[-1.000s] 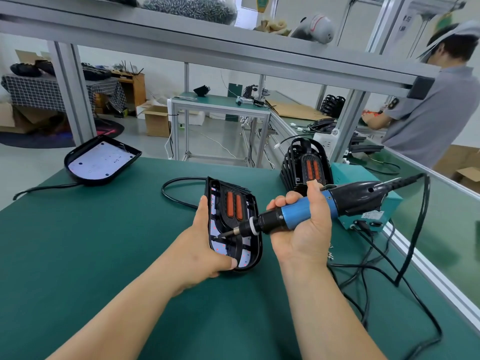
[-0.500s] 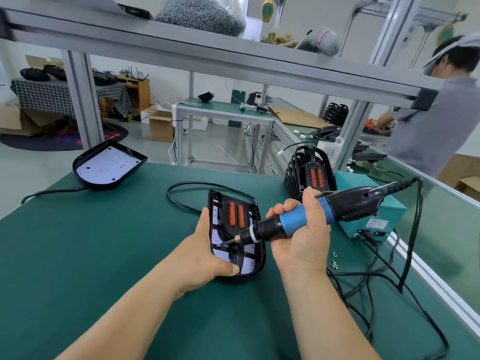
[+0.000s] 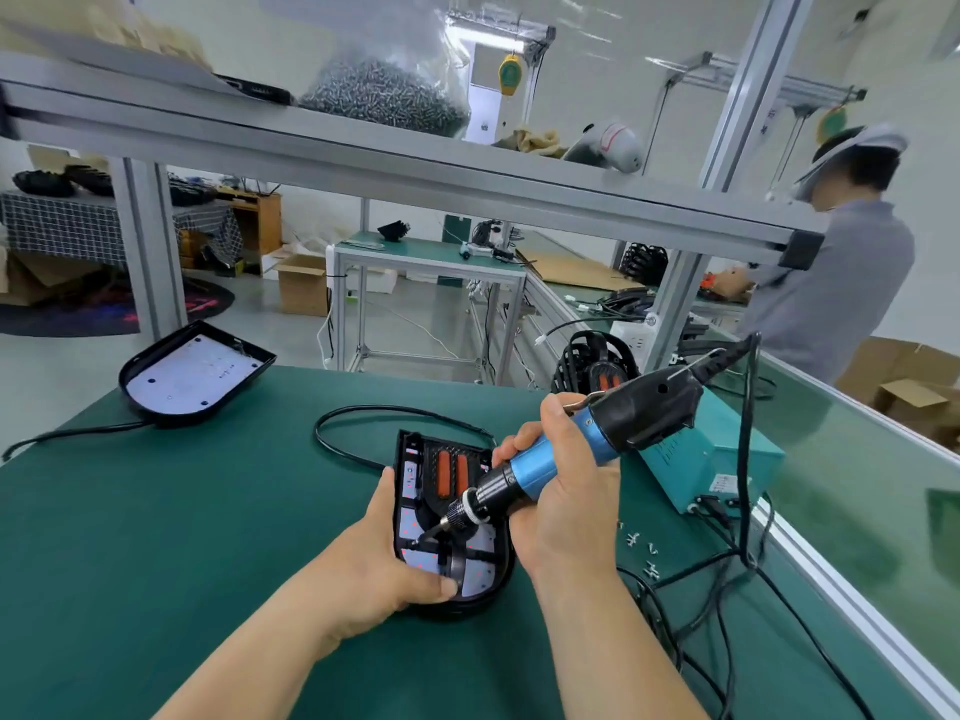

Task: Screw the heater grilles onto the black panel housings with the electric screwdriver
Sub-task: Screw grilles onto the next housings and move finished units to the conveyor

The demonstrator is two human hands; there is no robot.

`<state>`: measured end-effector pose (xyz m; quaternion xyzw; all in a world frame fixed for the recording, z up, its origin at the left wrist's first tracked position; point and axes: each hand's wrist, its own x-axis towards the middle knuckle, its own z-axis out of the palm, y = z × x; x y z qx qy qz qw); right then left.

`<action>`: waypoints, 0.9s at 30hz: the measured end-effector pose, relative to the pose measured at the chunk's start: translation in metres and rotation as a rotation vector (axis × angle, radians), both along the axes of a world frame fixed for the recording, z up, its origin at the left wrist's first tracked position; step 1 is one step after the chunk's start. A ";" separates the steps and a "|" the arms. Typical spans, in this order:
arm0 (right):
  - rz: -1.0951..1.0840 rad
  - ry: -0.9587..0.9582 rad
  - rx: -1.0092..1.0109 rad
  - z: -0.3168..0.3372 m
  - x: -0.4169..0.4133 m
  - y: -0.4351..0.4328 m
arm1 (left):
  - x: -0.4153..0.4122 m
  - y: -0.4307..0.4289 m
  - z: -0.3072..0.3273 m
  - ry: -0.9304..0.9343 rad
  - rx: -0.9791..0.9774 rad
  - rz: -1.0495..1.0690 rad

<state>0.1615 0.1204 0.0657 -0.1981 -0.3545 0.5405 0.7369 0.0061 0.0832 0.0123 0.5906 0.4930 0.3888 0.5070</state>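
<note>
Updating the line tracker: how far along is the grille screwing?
Done: possibly the ribbed heater unit standing at the back; its screws can't be seen. In hand: left hand holds a panel housing with its grille seated, right hand grips the electric screwdriver, bit down at the grille's lower left. Left: the housing at the far left has no grille; loose screws lie nearby.

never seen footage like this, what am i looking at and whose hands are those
No machine here: a person wears a camera on the head, so the picture looks down at their own bare hands. The left hand grips the near end of a black plastic panel housing with an orange-striped grille, resting on the green table mat. The right hand holds a blue and black electric screwdriver, its bit pointing into the panel. A second black housing, a teal box and small loose screws also lie there.
</note>
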 end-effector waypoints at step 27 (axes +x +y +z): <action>0.033 0.139 -0.020 -0.014 0.016 -0.007 | 0.010 -0.008 0.005 0.047 0.065 0.006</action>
